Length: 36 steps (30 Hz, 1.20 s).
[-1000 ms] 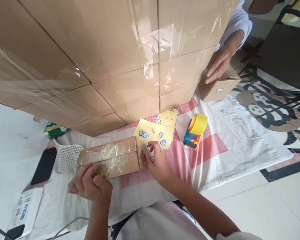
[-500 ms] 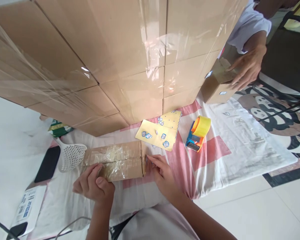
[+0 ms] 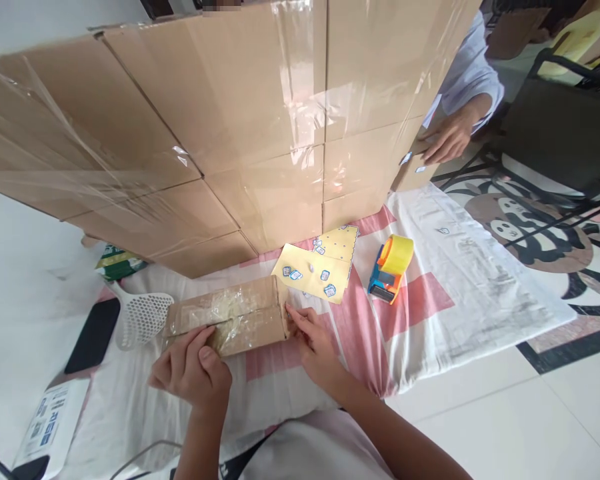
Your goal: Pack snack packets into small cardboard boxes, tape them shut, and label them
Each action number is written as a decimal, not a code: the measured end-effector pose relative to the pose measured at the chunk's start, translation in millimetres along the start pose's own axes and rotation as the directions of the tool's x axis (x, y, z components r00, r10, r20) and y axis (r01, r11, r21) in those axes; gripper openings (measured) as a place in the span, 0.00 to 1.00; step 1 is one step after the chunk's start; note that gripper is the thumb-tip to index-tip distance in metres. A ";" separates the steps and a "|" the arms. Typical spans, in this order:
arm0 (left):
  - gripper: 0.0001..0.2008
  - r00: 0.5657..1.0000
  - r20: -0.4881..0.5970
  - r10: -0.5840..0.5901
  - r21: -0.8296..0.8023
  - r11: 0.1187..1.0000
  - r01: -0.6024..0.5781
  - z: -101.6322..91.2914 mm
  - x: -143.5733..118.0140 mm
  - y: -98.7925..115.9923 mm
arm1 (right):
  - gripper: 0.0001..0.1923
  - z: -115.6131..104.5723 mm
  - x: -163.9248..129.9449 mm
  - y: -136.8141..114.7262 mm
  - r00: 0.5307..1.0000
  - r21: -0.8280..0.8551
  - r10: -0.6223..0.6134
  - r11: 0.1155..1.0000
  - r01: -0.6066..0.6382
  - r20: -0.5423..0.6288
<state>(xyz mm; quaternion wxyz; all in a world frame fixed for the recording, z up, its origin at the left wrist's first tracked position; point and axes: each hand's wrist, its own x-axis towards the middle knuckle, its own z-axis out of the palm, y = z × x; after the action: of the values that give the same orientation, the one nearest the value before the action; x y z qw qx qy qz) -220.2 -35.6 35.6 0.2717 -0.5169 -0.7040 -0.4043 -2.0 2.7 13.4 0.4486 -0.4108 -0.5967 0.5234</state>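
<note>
While the left hand (image 3: 193, 370) touches the small brown box (image 3: 253, 323), left of the middle and low in the frame, the right hand (image 3: 321, 350) has its fingertips at the box's right end. To do this well, I think the left hand should hold the box still and the right should press softly. The left fingers curl; the right hand points up and left. I can't tell if either hand is pinching anything.
</note>
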 end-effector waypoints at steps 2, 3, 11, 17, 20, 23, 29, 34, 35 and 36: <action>0.20 0.999 0.023 -0.030 0.007 1.000 0.030 -1.5 0.8 2.0 | 0.34 -1.5 0.2 1.1 1.000 -0.018 -0.004 1.000 0.004 0.002; 0.20 0.999 0.030 -0.037 0.008 0.999 0.037 -2.2 1.4 3.1 | 0.33 -1.9 -0.3 1.6 1.000 -0.029 0.008 1.000 -0.008 -0.016; 0.18 0.998 0.048 -0.029 -0.003 1.000 0.030 -5.1 4.9 6.6 | 0.27 -0.5 -3.7 9.3 0.995 0.045 0.049 0.998 -0.045 -0.091; 0.17 0.999 0.041 0.036 0.008 0.999 -0.036 -4.9 4.1 3.6 | 0.23 -5.4 8.7 4.6 0.991 0.129 0.047 0.991 -0.031 -0.123; 0.17 0.998 0.033 0.050 0.017 0.999 -0.050 -5.2 4.0 3.5 | 0.24 -4.1 15.8 -1.4 0.981 0.210 0.063 0.977 -0.024 -0.181; 0.17 0.998 0.036 0.053 0.022 0.998 -0.053 -5.9 3.5 3.7 | 0.25 2.3 19.4 -5.5 0.979 0.282 0.113 0.957 -0.061 -0.170; 0.17 0.998 0.016 0.066 0.019 0.998 -0.066 -5.9 3.2 3.8 | 0.16 8.4 23.1 -7.0 0.957 0.368 0.192 0.924 -0.102 -0.218; 0.16 0.996 -0.004 0.089 0.011 0.996 -0.089 -4.9 3.9 4.0 | 0.14 4.8 27.1 -8.6 0.943 0.438 0.231 0.893 -0.106 -0.241; 0.16 0.996 -0.003 0.090 0.011 0.996 -0.090 -4.9 4.0 4.0 | 0.15 4.3 27.8 -9.4 0.942 0.445 0.234 0.889 -0.108 -0.239; 0.16 0.996 -0.002 0.089 0.011 0.996 -0.089 -4.9 4.0 4.1 | 0.15 4.0 28.4 -10.2 0.942 0.447 0.235 0.888 -0.108 -0.239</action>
<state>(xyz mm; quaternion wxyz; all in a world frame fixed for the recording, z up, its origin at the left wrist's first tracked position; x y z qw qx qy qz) -217.8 -37.2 42.5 0.2931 -0.5455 -0.6822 -0.3888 -13.4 27.8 26.3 0.5607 -0.4252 -0.3569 0.6144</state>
